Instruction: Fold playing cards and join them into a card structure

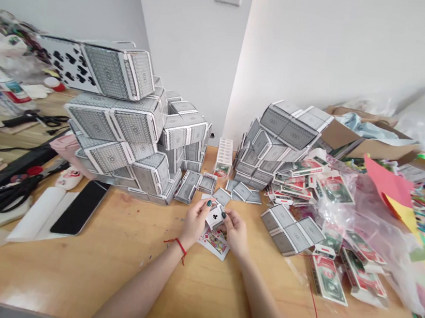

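Between both hands, just above the table, is a playing card [214, 216] with a black club on it. My left hand [195, 224] pinches its left edge, and my right hand [235, 232] pinches its right side. Below it, a face-up picture card [217, 244] lies on the wood, partly hidden by the hands. Just beyond my fingers lie several grey-backed folded cards [245, 191]. Two small folded card pieces [188, 186] stand to the left of these. A joined block of grey card boxes [291, 232] rests to the right of my right hand.
Tall stacks of card boxes rise at the left [134, 128] and back right [277, 141]. Red-and-green card packs [332, 279] and plastic wrap spread over the right side. A black phone [79, 208], scissors [20, 191] and a water bottle [6, 85] lie at the left.
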Action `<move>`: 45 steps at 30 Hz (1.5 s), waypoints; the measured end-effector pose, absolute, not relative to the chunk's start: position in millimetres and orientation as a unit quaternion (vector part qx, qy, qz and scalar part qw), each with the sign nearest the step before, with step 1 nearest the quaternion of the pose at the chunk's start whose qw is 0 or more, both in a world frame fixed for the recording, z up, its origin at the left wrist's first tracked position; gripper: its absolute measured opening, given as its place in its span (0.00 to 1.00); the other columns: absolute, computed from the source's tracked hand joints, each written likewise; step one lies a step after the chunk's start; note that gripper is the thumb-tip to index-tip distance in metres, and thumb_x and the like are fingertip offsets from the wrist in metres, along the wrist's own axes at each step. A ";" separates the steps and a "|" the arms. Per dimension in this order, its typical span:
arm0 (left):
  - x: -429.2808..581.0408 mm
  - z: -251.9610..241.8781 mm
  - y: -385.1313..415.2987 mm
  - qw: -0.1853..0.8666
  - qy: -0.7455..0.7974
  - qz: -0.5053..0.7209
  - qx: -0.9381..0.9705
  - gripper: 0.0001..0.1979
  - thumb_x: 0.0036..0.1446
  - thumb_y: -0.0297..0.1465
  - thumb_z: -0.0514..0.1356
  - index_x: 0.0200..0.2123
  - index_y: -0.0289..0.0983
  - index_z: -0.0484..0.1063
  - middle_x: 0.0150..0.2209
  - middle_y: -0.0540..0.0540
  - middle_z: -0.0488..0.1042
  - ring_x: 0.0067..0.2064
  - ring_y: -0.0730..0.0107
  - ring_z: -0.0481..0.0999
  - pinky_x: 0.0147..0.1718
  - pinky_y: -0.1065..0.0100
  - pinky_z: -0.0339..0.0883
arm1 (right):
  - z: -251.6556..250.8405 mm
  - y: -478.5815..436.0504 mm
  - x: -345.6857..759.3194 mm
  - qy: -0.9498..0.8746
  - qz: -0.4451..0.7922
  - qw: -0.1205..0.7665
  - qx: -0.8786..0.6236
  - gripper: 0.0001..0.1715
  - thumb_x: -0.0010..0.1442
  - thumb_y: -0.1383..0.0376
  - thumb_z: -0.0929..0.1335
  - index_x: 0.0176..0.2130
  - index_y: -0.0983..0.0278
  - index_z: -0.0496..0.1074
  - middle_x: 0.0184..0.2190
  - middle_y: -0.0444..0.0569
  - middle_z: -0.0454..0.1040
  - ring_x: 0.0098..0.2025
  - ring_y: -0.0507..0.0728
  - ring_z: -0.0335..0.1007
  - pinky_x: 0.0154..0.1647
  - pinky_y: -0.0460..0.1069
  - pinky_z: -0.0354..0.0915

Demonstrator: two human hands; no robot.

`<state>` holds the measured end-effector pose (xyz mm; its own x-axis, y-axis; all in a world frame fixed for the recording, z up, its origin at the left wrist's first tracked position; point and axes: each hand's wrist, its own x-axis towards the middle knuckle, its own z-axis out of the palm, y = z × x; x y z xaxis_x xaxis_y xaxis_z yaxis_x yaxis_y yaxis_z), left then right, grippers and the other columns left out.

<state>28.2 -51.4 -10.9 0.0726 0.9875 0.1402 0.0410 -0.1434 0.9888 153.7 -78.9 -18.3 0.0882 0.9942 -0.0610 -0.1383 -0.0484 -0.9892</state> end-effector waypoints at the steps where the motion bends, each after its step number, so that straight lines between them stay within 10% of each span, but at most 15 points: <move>1: 27.7 -11.9 -50.7 0.481 0.447 0.510 0.556 0.14 0.54 0.33 0.52 0.40 0.34 0.70 0.41 0.42 0.73 0.42 0.66 0.72 0.41 0.67 0.65 | -17.9 -77.9 154.7 -0.412 0.532 0.550 -0.495 0.15 0.51 0.54 0.64 0.35 0.63 0.66 0.28 0.46 0.70 0.27 0.54 0.67 0.25 0.48 0.67; 11: 25.2 -14.8 -53.8 0.340 0.488 0.445 0.670 0.11 0.51 0.30 0.55 0.39 0.37 0.70 0.38 0.44 0.73 0.39 0.68 0.73 0.38 0.66 0.68 | -24.7 -78.1 153.0 -0.479 0.422 0.539 -0.549 0.19 0.50 0.55 0.65 0.40 0.63 0.66 0.39 0.52 0.72 0.38 0.58 0.69 0.37 0.52 0.67; 24: 21.8 -17.9 -51.2 0.305 0.504 0.433 0.682 0.12 0.55 0.32 0.52 0.40 0.36 0.71 0.37 0.44 0.74 0.37 0.70 0.74 0.37 0.69 0.68 | -25.3 -73.4 162.5 -0.483 0.391 0.501 -0.602 0.22 0.48 0.53 0.65 0.37 0.66 0.73 0.30 0.51 0.75 0.28 0.57 0.70 0.28 0.50 0.65; 33: 28.7 -20.3 -47.6 0.396 0.493 0.463 0.621 0.12 0.54 0.34 0.52 0.38 0.34 0.71 0.34 0.43 0.75 0.33 0.70 0.75 0.32 0.70 0.70 | -24.4 -73.2 168.1 -0.465 0.409 0.503 -0.602 0.23 0.49 0.59 0.62 0.43 0.68 0.70 0.17 0.43 0.67 0.17 0.52 0.60 0.18 0.46 0.57; 45: 31.4 -19.9 -49.6 0.557 0.435 0.457 0.540 0.10 0.52 0.36 0.53 0.30 0.34 0.65 0.26 0.48 0.71 0.26 0.72 0.73 0.24 0.68 0.73 | -20.8 -72.3 169.3 -0.455 0.371 0.525 -0.617 0.19 0.49 0.59 0.63 0.38 0.66 0.73 0.31 0.51 0.74 0.29 0.56 0.67 0.28 0.48 0.62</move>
